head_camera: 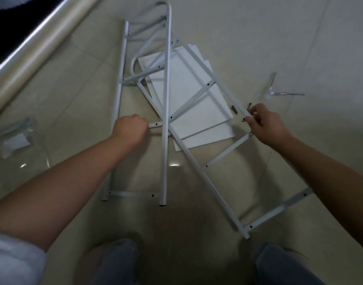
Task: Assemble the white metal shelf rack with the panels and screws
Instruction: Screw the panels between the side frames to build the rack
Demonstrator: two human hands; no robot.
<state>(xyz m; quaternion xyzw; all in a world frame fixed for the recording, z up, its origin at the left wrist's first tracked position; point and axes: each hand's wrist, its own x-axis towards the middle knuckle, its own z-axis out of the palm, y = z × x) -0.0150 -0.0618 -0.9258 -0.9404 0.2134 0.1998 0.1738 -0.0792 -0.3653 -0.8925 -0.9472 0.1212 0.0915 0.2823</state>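
rack parts: two white ladder-shaped frames lie crossed on the floor, the left side frame (166, 120) over the right side frame (228, 150); the panels (189, 93) are stacked under both
left hand (131, 128): fist wrapped round a rung of the left side frame
right hand (269, 126): fingertips pinch small dark screws (249, 104) beside the right frame's upper rail
step: likely sorting the screws before the first joint; nothing looks joined yet
do it well: uncross the frames, line a panel edge up with the rung holes, start each screw straight and by hand
materials: painted round tube, smooth, slides on tile; flat matte panels; dark holes along the rungs
floor (73, 99): glossy beige tile
plastic bag (16, 138): clear and crumpled, well left
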